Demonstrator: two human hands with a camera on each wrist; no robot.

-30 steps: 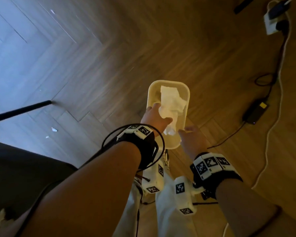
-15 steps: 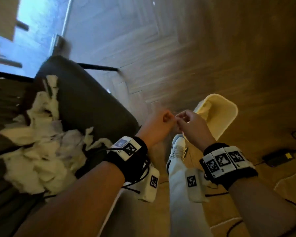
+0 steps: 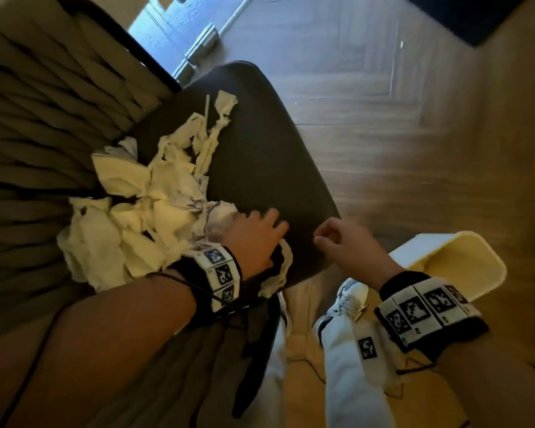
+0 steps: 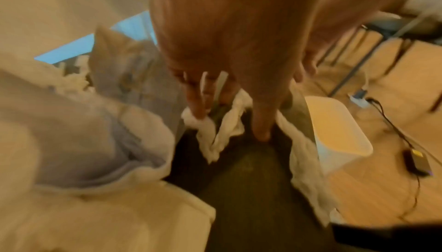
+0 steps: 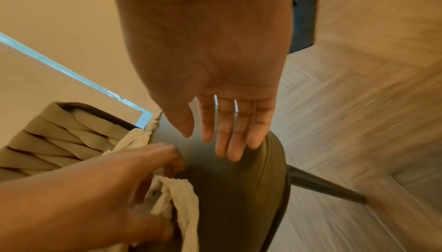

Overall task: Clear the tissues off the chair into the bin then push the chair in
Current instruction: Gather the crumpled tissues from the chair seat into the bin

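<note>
- The crumpled white paper tissues (image 3: 130,223) lie heaped on the back half of the dark grey padded chair seat (image 3: 260,168), against the woven tan strap backrest (image 3: 37,156); torn strips trail toward the seat's far edge, and one twisted strip (image 3: 278,273) hangs over the near edge.
- The left hand (image 3: 254,239) is down at the near side of the heap. In the left wrist view its fingers (image 4: 196,103) spread straight onto twisted pieces on the seat, touching them; I judge it is starting to gather a handful, not yet closed round anything.
- In the right wrist view a white strip (image 5: 177,199) hangs beside that hand's palm; whether it is pinched I cannot tell.
- The right hand (image 3: 349,245) hovers over the bare front of the seat, apart from the tissues, its fingers (image 5: 229,133) straight and loosely together, holding nothing. It looks placed to help scoop or to catch stray pieces.
- The cream plastic rectangular bin (image 3: 464,267) stands on the wood herringbone floor (image 3: 414,134) just beside the seat's near corner, mouth up, so a short carry reaches it.
- Most of the pile remains, so I judge clearing is still early; pushing the chair in comes later.
- Loose torn bits may well slip off the edge when lifted.
</note>
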